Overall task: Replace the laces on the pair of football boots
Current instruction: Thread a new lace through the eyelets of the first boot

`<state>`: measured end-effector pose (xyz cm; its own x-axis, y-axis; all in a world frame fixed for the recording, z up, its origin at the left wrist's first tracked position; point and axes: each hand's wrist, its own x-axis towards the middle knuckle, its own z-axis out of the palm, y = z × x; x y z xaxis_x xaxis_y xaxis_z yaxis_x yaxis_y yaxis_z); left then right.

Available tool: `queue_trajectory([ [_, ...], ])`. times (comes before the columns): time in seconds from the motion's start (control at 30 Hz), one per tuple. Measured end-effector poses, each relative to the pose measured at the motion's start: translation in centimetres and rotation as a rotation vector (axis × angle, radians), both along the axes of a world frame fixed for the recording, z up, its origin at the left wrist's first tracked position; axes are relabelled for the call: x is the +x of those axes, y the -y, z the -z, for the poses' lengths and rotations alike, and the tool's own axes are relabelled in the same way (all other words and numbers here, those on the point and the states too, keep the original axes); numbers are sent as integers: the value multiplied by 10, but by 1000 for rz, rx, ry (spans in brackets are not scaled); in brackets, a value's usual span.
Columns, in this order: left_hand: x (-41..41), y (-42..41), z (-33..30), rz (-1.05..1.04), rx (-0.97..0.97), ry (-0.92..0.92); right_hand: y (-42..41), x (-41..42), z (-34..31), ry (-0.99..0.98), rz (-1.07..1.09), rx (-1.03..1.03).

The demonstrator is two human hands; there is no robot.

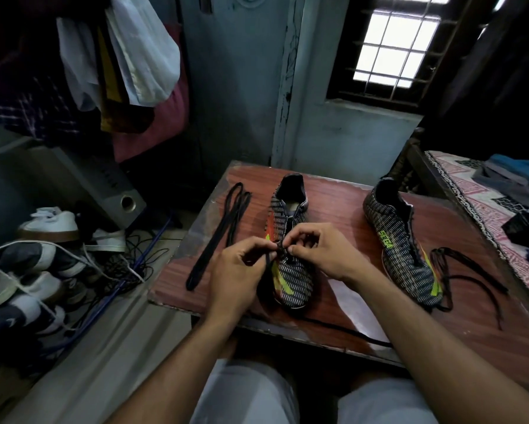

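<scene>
Head view: both hands, left and right, pinch a flat black lace at the eyelets of a woven, zigzag-patterned boot on the glossy wood-grain counter, spare laces lying left, second boot right.

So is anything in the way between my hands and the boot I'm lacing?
Nothing visible. Both the left hand and right hand are already at the boot, pinching the lace at its eyelets.
</scene>
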<state>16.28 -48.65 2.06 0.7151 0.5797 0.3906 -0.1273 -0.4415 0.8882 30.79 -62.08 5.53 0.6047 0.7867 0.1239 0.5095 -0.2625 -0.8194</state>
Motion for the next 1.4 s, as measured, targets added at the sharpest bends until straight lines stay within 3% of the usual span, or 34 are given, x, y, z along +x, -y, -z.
queue_trajectory([
  [0.13,-6,8,-11,-41,208,167,-2,-3,4,-60,31,35],
  [0.3,0,11,1,-98,322,30,-1,-3,5,-71,27,39],
  [0.57,2,4,3,-135,112,-118,0,-4,1,-8,8,10],
  [0.9,1,5,3,-68,132,-154,-2,-8,2,5,20,-42],
  [1.4,1,0,3,-74,93,-199,-9,-14,-7,401,-44,-306],
])
